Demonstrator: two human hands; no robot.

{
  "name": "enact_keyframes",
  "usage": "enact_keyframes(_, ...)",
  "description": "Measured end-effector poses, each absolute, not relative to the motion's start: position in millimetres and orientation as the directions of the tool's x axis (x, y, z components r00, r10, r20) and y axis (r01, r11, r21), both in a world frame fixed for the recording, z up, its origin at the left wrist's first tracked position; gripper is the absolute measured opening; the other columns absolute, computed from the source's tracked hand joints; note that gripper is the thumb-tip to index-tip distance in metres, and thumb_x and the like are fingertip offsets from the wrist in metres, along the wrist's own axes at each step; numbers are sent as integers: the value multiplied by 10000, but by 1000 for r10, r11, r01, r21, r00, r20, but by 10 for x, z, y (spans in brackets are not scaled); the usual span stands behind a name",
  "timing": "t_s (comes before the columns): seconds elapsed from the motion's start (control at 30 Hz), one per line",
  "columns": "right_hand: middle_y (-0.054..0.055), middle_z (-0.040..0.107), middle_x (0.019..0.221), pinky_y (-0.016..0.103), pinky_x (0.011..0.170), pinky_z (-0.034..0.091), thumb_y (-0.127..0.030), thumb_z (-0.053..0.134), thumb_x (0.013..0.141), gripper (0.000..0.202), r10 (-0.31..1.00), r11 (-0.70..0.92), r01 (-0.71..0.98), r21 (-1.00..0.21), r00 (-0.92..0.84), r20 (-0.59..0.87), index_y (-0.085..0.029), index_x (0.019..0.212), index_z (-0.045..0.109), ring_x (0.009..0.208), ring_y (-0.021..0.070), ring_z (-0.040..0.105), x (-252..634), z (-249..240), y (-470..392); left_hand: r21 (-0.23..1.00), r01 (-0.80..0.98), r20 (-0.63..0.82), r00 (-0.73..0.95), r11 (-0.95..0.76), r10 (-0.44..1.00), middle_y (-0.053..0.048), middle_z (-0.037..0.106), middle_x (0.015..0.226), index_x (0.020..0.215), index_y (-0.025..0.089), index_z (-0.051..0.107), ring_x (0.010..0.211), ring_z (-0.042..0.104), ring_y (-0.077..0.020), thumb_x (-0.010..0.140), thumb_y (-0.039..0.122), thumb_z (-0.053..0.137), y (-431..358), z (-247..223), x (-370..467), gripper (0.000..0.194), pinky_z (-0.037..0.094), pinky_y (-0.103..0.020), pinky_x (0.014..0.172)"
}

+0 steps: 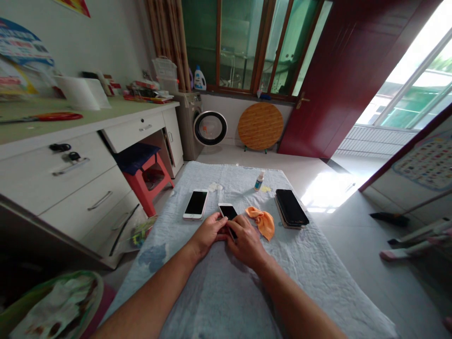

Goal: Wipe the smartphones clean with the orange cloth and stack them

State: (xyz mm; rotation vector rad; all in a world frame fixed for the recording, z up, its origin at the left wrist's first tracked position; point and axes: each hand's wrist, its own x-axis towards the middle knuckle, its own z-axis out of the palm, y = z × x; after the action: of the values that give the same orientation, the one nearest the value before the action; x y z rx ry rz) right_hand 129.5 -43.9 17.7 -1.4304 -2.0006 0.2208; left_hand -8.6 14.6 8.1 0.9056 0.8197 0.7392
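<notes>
A white-edged phone with a dark screen (228, 211) is held between my two hands above the cloth-covered table (219, 282). My left hand (211, 230) grips its left side, thumb on the near part. Fingers of my right hand (244, 238) close over its lower right part and hide that end. Left of my hands lies another white phone (196, 204), screen up. An orange cloth (263, 223) lies crumpled just right of my right hand. Farther right, a black phone (292, 207) rests on top of another flat item. Behind the cloth stands a small spray bottle (259, 181).
A white desk with drawers (77, 174) runs along the left, with a red stool (146, 176) beside it. At lower left is a waste bin (100, 301). Beyond the table are a washing machine (188, 127) with its door open and a round wooden board (260, 126).
</notes>
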Motion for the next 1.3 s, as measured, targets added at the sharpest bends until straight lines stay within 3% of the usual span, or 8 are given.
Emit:
enact_keyframes(0.33, 58, 556, 974, 340, 824, 426, -214, 671, 741, 349, 894, 429, 777, -460, -292, 341, -183, 1087, 643, 905, 204, 502, 1296, 267, -462, 893, -182, -328, 364, 411, 872, -31, 676, 723, 941, 145, 560, 564, 645, -136, 807, 152, 555, 132, 100, -52, 134, 503, -203, 489)
enact_keyframes(0.47, 36, 583, 912, 302, 790, 436, -291, 654, 811, 241, 891, 443, 714, -542, -284, 354, -209, 1037, 678, 856, 174, 541, 1356, 344, -456, 912, -213, -258, 364, 350, 895, -24, 680, 724, 971, 151, 556, 581, 654, -150, 772, 187, 602, 124, 62, -30, 207, 497, -210, 499)
enact_keyframes(0.63, 50, 654, 991, 280, 852, 449, -247, 406, 946, 289, 922, 290, 660, -694, 1, 386, -204, 1079, 660, 930, 158, 600, 1573, 277, -328, 917, -205, -250, 375, 343, 893, -22, 681, 733, 988, 164, 537, 621, 671, -176, 772, 254, 620, 118, 35, -19, 248, 534, -268, 553)
enact_keyframes(0.87, 118, 670, 1086, 368, 934, 460, -294, 467, 866, 423, 923, -27, 699, -714, 291, 250, -124, 1234, 588, 1058, 226, 608, 1776, -88, -101, 912, -221, -239, 400, 346, 885, -18, 683, 745, 997, 166, 531, 625, 669, -172, 769, 262, 629, 95, 98, -34, 266, 540, -277, 571)
enact_keyframes(0.97, 176, 596, 1239, 405, 984, 436, -292, 484, 842, 460, 879, -45, 713, -700, 361, 311, -96, 1249, 570, 1166, 253, 554, 1780, -107, -92, 916, -217, -227, 413, 338, 882, -20, 686, 753, 999, 163, 533, 629, 669, -173, 768, 264, 623, 90, 96, -34, 268, 537, -276, 570)
enact_keyframes(1.03, 179, 552, 1299, 403, 974, 445, -296, 470, 857, 442, 864, 19, 727, -686, 334, 377, -114, 1246, 570, 1167, 247, 550, 1752, -57, -130, 917, -219, -220, 419, 333, 881, -23, 687, 757, 1004, 163, 529, 642, 672, -179, 769, 269, 616, 91, 90, -33, 273, 533, -277, 571)
enact_keyframes(1.17, 144, 598, 1200, 385, 868, 503, -365, 489, 887, 458, 893, 127, 739, -662, 205, 400, -154, 1293, 524, 1019, 229, 608, 1595, 73, -275, 910, -255, -204, 410, 327, 889, -22, 693, 770, 1005, 167, 527, 667, 679, -179, 756, 285, 643, 105, 70, -28, 299, 529, -277, 613)
enact_keyframes(1.3, 155, 548, 1271, 475, 975, 438, -441, 669, 754, 793, 918, 173, 811, -559, 73, 389, -163, 1431, 361, 1168, 309, 513, 1381, 105, -399, 901, -298, -182, 399, 315, 899, -3, 685, 733, 995, 174, 529, 617, 662, -156, 739, 302, 682, 119, 38, -21, 325, 493, -239, 579)
